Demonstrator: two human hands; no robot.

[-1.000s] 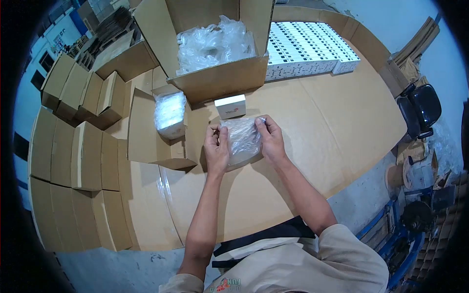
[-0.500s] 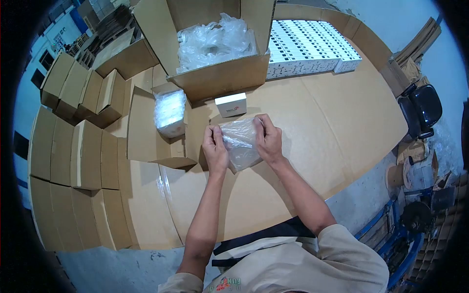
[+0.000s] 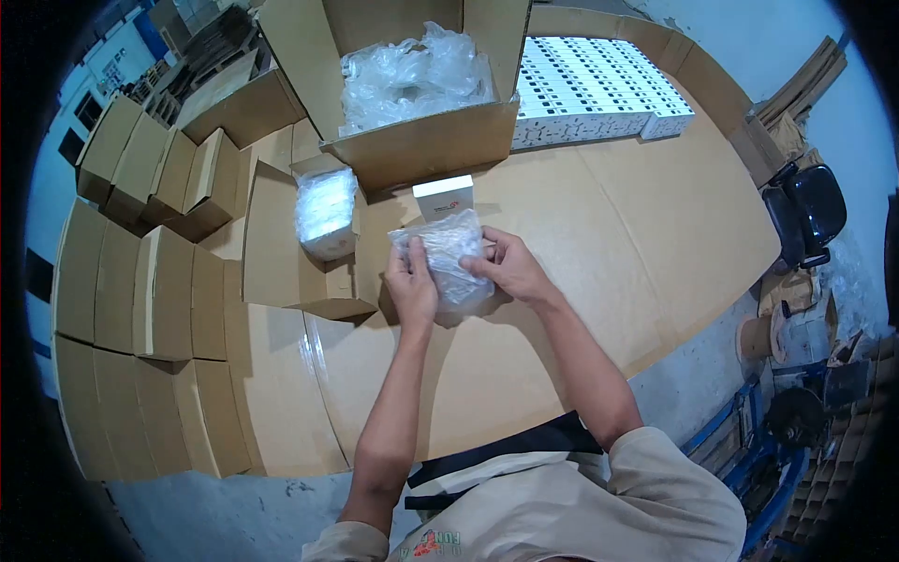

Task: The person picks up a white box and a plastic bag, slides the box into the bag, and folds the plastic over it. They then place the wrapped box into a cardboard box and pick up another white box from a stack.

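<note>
A clear plastic bag (image 3: pixel 454 258) is held between both hands above the cardboard-covered table. My left hand (image 3: pixel 412 284) grips its left side, with the thumb on top. On its right side, my right hand (image 3: pixel 513 269) pinches the plastic between thumb and fingers. Just behind the bag stands a small white box (image 3: pixel 443 198) with a red mark. To the left, an open carton (image 3: pixel 273 244) contains a bundle wrapped in clear plastic (image 3: pixel 326 214).
A large open carton (image 3: pixel 421 145) at the back holds crumpled clear bags (image 3: pixel 412 80). Rows of white boxes (image 3: pixel 595 89) lie at the back right. Several brown cartons (image 3: pixel 169 290) stand on the left. The table (image 3: pixel 655 253) has a raised cardboard rim.
The bag has gone from stretched flat to bunched and wrinkled, and sits slightly higher. My right hand has turned, its thumb now over the plastic.
</note>
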